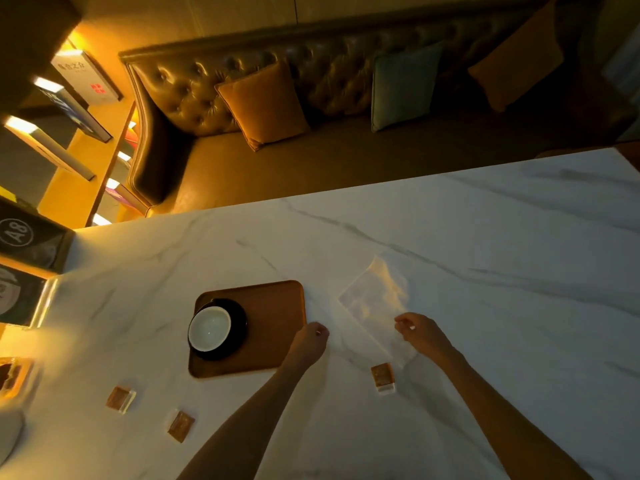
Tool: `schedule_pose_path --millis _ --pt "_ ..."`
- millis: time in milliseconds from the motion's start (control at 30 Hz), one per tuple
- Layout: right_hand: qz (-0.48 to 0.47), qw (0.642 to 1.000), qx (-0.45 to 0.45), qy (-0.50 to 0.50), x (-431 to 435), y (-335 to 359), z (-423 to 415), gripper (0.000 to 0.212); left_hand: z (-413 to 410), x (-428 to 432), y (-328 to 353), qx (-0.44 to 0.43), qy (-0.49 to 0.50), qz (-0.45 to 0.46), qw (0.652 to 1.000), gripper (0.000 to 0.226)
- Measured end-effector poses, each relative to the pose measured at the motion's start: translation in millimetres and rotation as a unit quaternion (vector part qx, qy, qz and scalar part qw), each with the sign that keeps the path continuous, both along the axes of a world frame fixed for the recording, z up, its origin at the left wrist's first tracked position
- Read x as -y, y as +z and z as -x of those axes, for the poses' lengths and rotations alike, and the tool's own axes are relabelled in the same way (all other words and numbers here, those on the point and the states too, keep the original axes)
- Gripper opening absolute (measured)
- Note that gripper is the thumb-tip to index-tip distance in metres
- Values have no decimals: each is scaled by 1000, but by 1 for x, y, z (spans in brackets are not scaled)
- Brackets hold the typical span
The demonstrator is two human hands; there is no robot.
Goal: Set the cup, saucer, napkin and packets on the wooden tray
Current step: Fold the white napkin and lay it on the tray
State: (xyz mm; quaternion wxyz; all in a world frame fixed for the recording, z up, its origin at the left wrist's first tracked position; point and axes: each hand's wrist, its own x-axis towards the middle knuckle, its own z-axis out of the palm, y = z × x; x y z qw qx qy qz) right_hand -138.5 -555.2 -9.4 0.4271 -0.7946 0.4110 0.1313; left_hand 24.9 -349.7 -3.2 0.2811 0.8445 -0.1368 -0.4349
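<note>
A wooden tray (pixel 273 327) lies on the marble table. On its left part stands a dark saucer (pixel 239 323) carrying a cup (pixel 209 329) with a white inside. A white napkin (pixel 374 299) lies flat to the right of the tray. Three brown packets rest on the table: one (pixel 382 377) below the napkin, two (pixel 118 398) (pixel 180 426) at the lower left. My left hand (pixel 310 337) hovers at the tray's right edge, fingers curled, holding nothing. My right hand (pixel 420 332) is at the napkin's near corner, fingers curled; whether it pinches the napkin is unclear.
The marble table (pixel 485 237) ends at a far edge before a tufted bench with cushions (pixel 263 105). A holder with brown contents (pixel 10 375) sits at the table's left edge. Shelves with signs stand at the left.
</note>
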Motion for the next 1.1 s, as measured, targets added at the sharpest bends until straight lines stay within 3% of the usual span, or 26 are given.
schedule_pose_path --millis 367,500,567,700,933,1100 --pt "95 995 23 -29 107 -28 -147 30 -53 111 -58 62 3 -51 997 40" --pt "110 989 -44 91 113 -50 -160 38 -54 114 -83 73 -19 -80 994 33" --pt "129 980 -64 134 107 -60 -157 33 -49 110 -93 80 -29 -83 993 28" --pt "161 979 -47 111 91 -62 -140 16 -38 103 -98 84 -27 -92 992 15" --pt "197 972 39 122 98 -9 -109 19 -47 82 -49 47 -15 49 998 14" --pt "231 955 48 181 102 67 -108 31 -69 67 30 136 1 126 983 9"
